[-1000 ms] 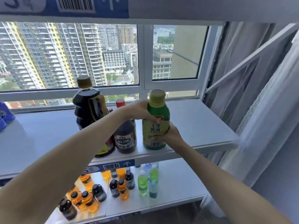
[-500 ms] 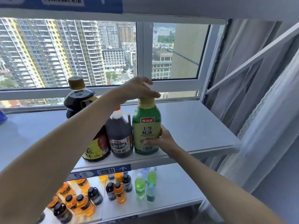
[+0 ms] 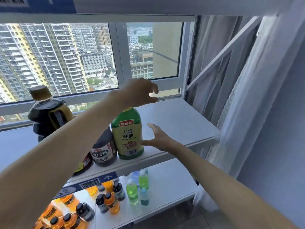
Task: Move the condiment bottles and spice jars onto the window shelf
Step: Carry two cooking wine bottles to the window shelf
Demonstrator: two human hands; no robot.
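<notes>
Oyster sauce [image 3: 129, 134] upright at shelf [image 3: 178, 123] front edge, frame centre. Vinegar [image 3: 103, 151] touching it at 9 o'clock; soy jug [image 3: 47, 116] farther, 10 o'clock. Right hand [image 3: 159, 138] at 3 o'clock, fingers spread, thumb tip near label, gripping nothing. Left hand [image 3: 140, 93] above cap at 12 o'clock, fingers loosely curved, empty. Drink bottles [image 3: 132, 190] on lower shelf [image 3: 173, 184]. Window [image 3: 66, 60] beyond.
</notes>
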